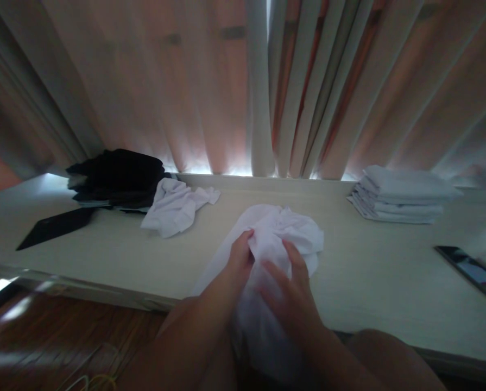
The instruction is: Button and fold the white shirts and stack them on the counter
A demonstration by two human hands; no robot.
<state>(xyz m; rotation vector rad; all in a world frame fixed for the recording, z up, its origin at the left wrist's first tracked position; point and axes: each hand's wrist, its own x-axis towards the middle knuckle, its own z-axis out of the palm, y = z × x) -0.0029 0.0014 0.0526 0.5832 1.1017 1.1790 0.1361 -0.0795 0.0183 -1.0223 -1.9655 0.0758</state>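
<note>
A rumpled white cloth [269,225] lies bunched at the middle of the pale surface, and its near end hangs over the edge between my legs. My left hand [240,254] is closed on the left side of its bunched part, thumb on top. On the right side, my right hand [294,285] rests against the fabric with fingers stretched and apart, slightly blurred by motion. Whether the cloth is a garment, I cannot tell from its folds.
To the left are a stack of dark folded cloths [118,176], a crumpled white cloth [175,209] and a flat black object [57,225]. Folded white cloths [408,195] are stacked at right, with a phone [473,271] nearer me. Curtains [210,92] hang behind.
</note>
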